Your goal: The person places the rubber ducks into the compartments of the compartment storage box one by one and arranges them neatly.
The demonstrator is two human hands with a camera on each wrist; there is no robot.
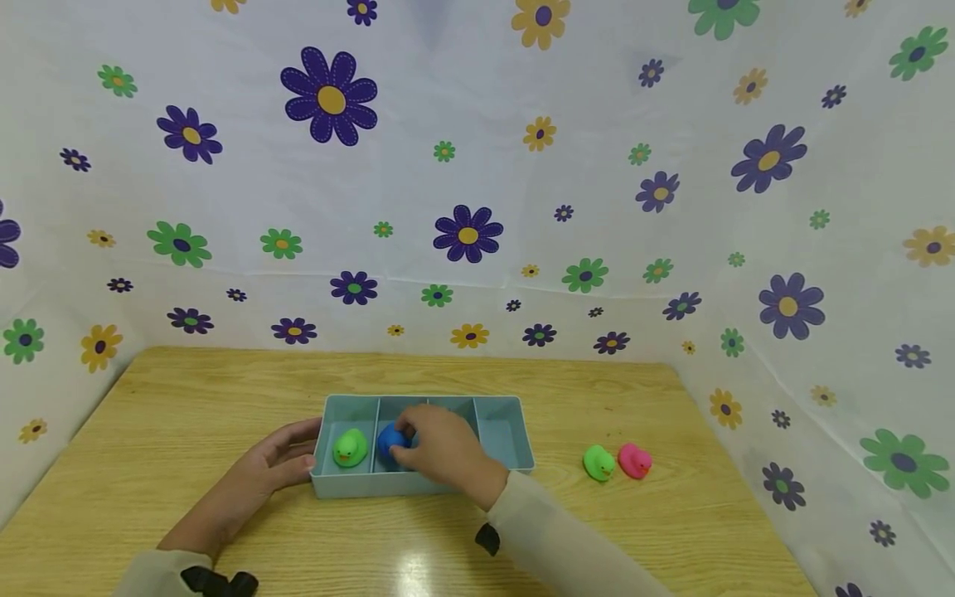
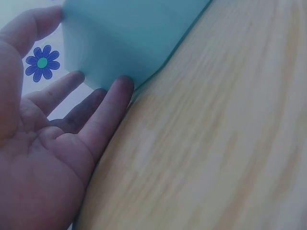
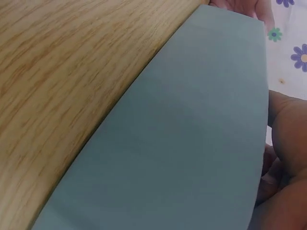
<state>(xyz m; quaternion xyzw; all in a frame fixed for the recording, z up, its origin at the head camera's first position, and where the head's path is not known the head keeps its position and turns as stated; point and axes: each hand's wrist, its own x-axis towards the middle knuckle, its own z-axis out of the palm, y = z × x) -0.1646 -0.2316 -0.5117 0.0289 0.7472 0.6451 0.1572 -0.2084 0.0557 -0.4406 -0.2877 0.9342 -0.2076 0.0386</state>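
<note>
A long pale-blue divided tray (image 1: 388, 485) lies on the table. In its leftmost compartment sits a green toy duck (image 1: 350, 448). My right hand (image 1: 443, 448) reaches over the tray's front wall and pinches a rounded blue toy (image 1: 390, 441) between thumb and fingers in the second compartment; part of that toy is hidden by the fingers. At the tray's left end, my left hand (image 1: 276, 460) touches the end wall with nearly straight fingers. The left wrist view shows its fingertips (image 2: 125, 84) against that wall. In the right wrist view the tray's front wall (image 3: 182, 120) covers the held toy.
To the right of the tray, another green duck (image 1: 598, 463) and a pink duck (image 1: 635, 461) stand close together on the wooden table (image 1: 224, 398). A white flower-patterned cloth (image 1: 418, 174) rises behind the table and along its sides.
</note>
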